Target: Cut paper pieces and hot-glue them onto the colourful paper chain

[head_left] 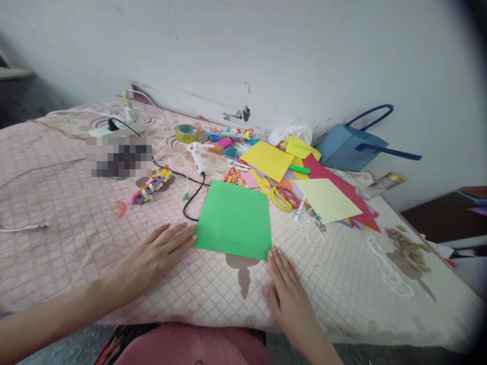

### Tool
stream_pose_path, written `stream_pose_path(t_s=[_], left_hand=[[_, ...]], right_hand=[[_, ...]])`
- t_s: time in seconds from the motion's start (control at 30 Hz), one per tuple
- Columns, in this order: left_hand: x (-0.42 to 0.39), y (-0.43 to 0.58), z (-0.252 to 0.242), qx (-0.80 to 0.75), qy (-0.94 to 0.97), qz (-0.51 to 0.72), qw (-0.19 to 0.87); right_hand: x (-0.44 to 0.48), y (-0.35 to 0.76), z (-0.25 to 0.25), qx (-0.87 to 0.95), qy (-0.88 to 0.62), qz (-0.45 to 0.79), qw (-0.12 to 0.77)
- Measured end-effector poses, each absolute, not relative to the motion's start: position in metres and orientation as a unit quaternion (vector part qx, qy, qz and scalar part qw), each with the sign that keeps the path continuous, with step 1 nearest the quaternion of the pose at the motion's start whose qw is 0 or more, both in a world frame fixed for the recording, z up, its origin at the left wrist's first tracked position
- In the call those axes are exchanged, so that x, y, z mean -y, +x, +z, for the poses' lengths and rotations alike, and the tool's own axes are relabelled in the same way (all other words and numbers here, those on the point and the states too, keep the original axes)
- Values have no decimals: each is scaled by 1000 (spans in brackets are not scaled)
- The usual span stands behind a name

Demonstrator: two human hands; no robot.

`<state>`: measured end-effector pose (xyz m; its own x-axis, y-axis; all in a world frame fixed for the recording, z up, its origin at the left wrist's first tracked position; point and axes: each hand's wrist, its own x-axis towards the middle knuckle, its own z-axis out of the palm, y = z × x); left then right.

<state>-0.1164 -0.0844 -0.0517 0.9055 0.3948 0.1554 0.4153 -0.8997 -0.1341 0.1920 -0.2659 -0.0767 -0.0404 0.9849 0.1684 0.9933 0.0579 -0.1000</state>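
A green sheet (pixel 235 218) of craft paper or foam lies flat on the patterned tablecloth (pixel 213 289) in front of me. My left hand (pixel 165 248) rests palm down at its lower left corner, fingers stretched out and fingertips at the edge. At the lower right corner, my right hand (pixel 285 284) lies flat with extended fingers, their tips touching the sheet's edge. Neither hand grips anything. Just beyond the sheet stands a white glue gun (pixel 197 157), its black cord running down beside the sheet's left side.
Scissors with yellow handles (pixel 280 198), a yellow sheet (pixel 268 160), a pale yellow sheet (pixel 327 198) and a red sheet (pixel 331 182) lie right of centre. Farther back are green tape (pixel 186 133) and a blue bag (pixel 352 147). A power strip (pixel 117 131) sits back left; white cord (pixel 388 268) lies right.
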Motion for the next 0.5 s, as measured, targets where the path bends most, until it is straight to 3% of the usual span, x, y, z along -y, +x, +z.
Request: stream_pose_path(t_s=[0.1, 0.23, 0.4, 0.5], left_hand=[[88, -115, -45, 245, -963, -66, 89], [97, -102, -28, 245, -959, -98, 99], [104, -82, -13, 215, -963, -116, 112], [105, -75, -9, 199, -965, -123, 117]], right_hand=[[261, 196, -71, 722, -675, -17, 149], [237, 185, -43, 696, -654, 10, 296], [195, 154, -2, 645, -587, 249, 422], [176, 144, 8, 603, -563, 354, 440]])
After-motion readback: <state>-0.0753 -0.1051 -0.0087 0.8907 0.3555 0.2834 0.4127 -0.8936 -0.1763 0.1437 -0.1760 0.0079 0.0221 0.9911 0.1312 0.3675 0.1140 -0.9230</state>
